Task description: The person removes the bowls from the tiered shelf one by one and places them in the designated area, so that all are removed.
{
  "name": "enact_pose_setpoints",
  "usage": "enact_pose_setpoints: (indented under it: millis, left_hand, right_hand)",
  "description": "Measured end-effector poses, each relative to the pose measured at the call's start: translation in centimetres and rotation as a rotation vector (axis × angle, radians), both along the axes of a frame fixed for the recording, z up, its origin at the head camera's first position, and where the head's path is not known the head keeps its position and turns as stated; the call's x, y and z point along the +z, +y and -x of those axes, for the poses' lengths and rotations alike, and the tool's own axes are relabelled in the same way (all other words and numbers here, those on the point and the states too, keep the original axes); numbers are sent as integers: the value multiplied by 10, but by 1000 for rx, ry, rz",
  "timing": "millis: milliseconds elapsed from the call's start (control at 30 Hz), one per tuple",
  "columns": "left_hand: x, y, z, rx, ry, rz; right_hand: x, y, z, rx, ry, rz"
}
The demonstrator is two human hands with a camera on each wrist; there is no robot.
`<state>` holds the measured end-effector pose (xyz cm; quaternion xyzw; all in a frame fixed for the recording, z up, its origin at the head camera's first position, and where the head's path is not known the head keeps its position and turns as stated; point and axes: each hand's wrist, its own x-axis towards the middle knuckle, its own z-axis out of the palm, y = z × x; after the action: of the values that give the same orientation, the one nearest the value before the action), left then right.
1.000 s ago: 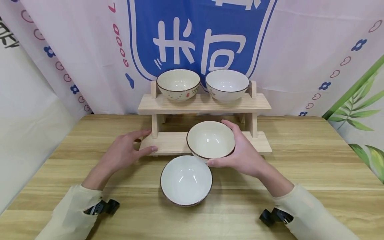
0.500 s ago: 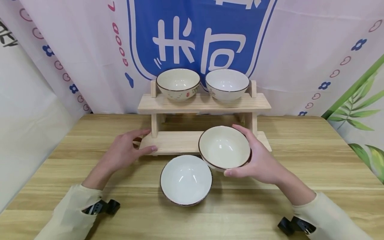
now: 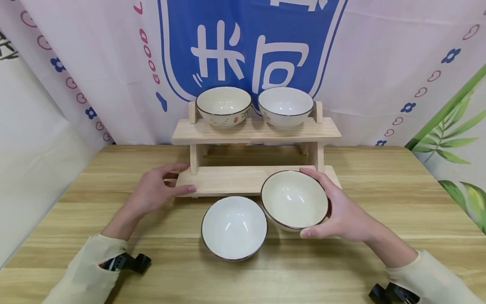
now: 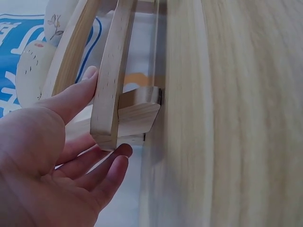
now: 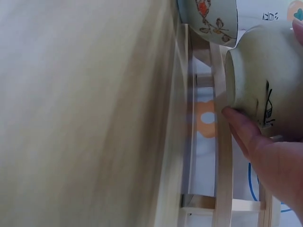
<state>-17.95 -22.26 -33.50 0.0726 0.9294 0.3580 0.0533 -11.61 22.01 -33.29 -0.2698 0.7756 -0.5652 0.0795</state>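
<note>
My right hand (image 3: 343, 213) holds a cream bowl (image 3: 294, 198) by its right side, thumb at the near side and fingers at the far side. The bowl is off the table; in the right wrist view its outside shows a small dark drawing (image 5: 269, 106). My left hand (image 3: 155, 188) grips the left end of the lower shelf (image 3: 228, 179) of a two-tier wooden rack, thumb on top of the board (image 4: 106, 90) and fingers curled below it. A white bowl (image 3: 234, 228) with a dark rim stands on the table in front of the rack.
On the upper shelf (image 3: 256, 133) sit a cream patterned bowl (image 3: 224, 105) and a white bowl (image 3: 285, 105), side by side. A printed curtain (image 3: 360, 63) hangs behind the wooden table (image 3: 114, 181). Black wrist devices (image 3: 129, 262) poke from both sleeves.
My right hand has carried the cream bowl rightward and toward me, from over the lower shelf to the right of the white bowl. My left hand has stayed at the rack's left end.
</note>
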Motion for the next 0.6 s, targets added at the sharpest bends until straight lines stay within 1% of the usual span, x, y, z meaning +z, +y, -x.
enact_pose_setpoints:
  millis: [233,600]
  left_hand:
    - [1,0,1,14,-31,-25]
    - [0,-1,2,3,-30,-13]
  right_hand:
    - [-4,10,-4,65,-1,7]
    - [-8,19,-8,74,-61,-33]
